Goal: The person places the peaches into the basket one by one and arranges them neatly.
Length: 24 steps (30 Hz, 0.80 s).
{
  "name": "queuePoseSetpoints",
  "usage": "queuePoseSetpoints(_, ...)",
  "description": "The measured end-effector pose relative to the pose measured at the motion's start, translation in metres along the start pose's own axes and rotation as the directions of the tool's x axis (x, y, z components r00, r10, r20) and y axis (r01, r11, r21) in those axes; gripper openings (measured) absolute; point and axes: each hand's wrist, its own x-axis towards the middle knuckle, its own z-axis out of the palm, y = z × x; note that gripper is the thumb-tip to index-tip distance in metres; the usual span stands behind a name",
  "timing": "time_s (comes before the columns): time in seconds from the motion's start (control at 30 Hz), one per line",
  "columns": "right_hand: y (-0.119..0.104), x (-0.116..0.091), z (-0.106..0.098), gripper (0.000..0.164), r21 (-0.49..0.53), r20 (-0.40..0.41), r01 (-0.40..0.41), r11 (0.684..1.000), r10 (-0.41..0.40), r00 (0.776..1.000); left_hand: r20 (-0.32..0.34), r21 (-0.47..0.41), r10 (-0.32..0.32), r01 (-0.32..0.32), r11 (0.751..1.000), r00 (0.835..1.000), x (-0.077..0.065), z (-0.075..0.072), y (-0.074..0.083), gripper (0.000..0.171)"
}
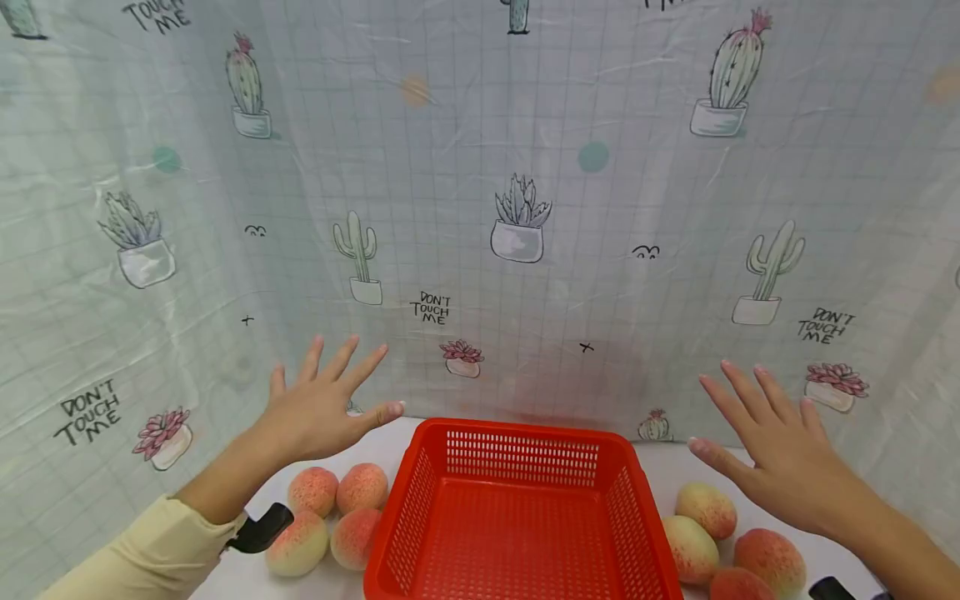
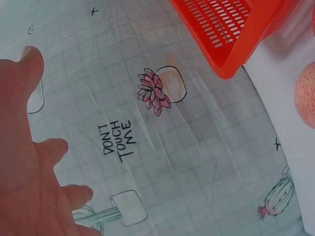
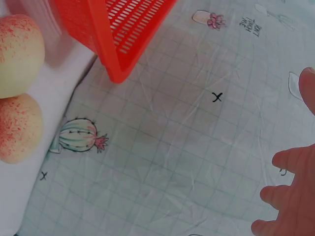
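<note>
Both hands are raised with fingers spread and hold nothing. In the head view the left hand (image 1: 315, 412) hovers above several peaches (image 1: 297, 543) left of a red plastic basket (image 1: 651, 521). The right hand (image 1: 780, 458) is held over another group of peaches (image 1: 707, 510) on the basket's right. Nothing lies inside the part of the basket that shows; its near end is cut off by the frame. The left wrist view shows the left palm and fingers (image 2: 29, 172) at its edge, and the right wrist view shows the right fingertips (image 3: 283, 162), all apart from any object.
A white tabletop (image 1: 667, 462) carries the basket and peaches. Behind it and at both sides hangs a grid-patterned sheet (image 1: 525, 108) printed with potted cacti and lettering. A black band (image 1: 261, 528) is on the left wrist, below a pale yellow sleeve (image 1: 150, 554).
</note>
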Motion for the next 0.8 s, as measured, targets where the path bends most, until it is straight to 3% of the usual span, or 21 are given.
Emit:
queuePoseSetpoints(0.6,-0.011,-0.015,0.019,0.092,-0.033,0.013,0.001,0.999,-0.001,1.000,0.001,-0.010,-0.024,0.024,1.000,1.000,-0.014,0.013,-0.007,0.100)
queuePoseSetpoints(0.8,-0.011,-0.022,0.030,0.092,0.001,0.035,-0.017,1.000,0.017,0.999,0.017,-0.001,-0.029,0.029,1.000,0.999,-0.020,0.020,-0.009,0.099)
